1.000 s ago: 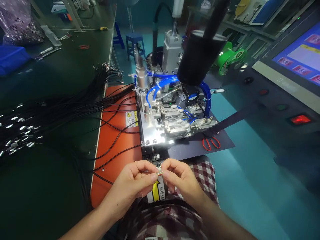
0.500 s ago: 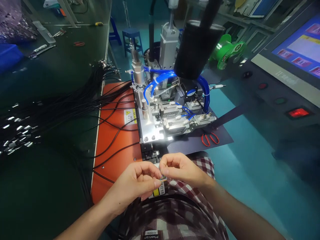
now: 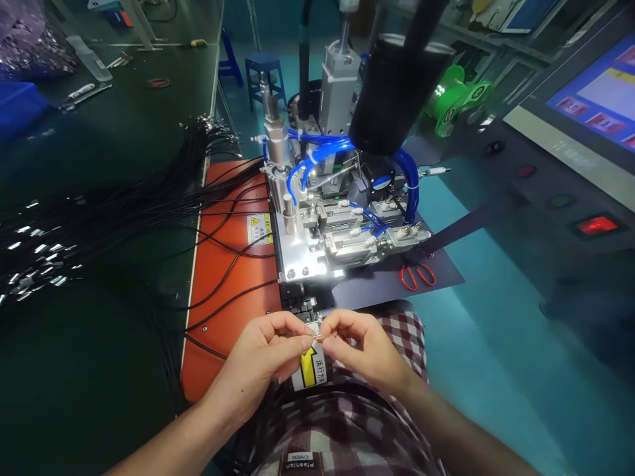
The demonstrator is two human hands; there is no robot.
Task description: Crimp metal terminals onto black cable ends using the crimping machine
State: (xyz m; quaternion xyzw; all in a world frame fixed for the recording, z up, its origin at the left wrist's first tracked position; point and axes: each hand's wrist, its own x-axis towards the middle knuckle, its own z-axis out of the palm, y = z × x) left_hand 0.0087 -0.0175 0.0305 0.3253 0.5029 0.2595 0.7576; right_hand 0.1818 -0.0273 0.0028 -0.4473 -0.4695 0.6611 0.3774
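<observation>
Thumb and forefinger of the left hand [image 3: 270, 347] are pinching the thin wires [image 3: 316, 336] from one side, and those of the right hand [image 3: 364, 347] are closing on them from the other (the strands are so fine that their number is impossible to tell). The wires are hanging in the small space between the two sets of fingertips, above the lap in plaid cloth [image 3: 342, 430]. Just below them, a label [image 3: 308, 371] is showing a yellow arrow. Beyond the hands, a metal machine [image 3: 347, 248] is standing with blue tubes [image 3: 330, 149] arching over it. To its left, black cables [image 3: 143, 215] are trailing across an orange-red plate [image 3: 213, 357] and a dark table [image 3: 99, 357]. To its right, red-handled scissors [image 3: 407, 279] are lying on a dark mat [image 3: 367, 291], and a screen [image 3: 605, 99] is glowing farther off.
</observation>
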